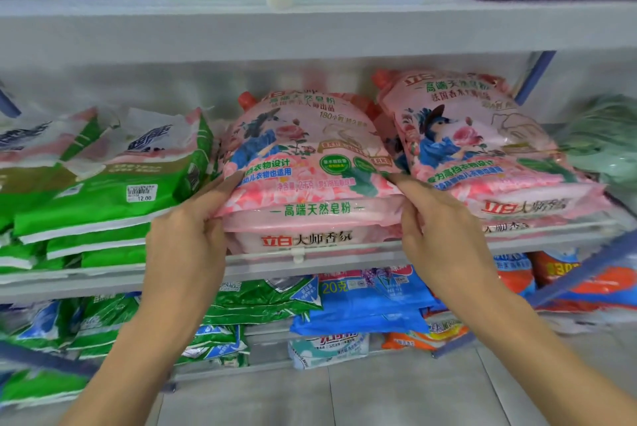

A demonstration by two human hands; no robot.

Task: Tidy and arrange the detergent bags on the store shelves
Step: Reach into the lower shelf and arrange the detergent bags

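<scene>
A pink detergent bag (306, 150) with a rose picture and a red cap lies on top of a stack of like bags on the middle shelf (310, 262). My left hand (188, 239) grips its lower left corner, thumb on top. My right hand (437, 229) grips its lower right corner the same way. A second stack of pink bags (482, 136) sits just to the right, touching the first.
Green and white bags (103, 191) are piled to the left on the same shelf, a pale green bag (603, 139) at far right. Blue, green and purple bags fill the top shelf (310, 29). Green, blue and orange bags lie on the lower shelves above a grey tiled floor (344, 398).
</scene>
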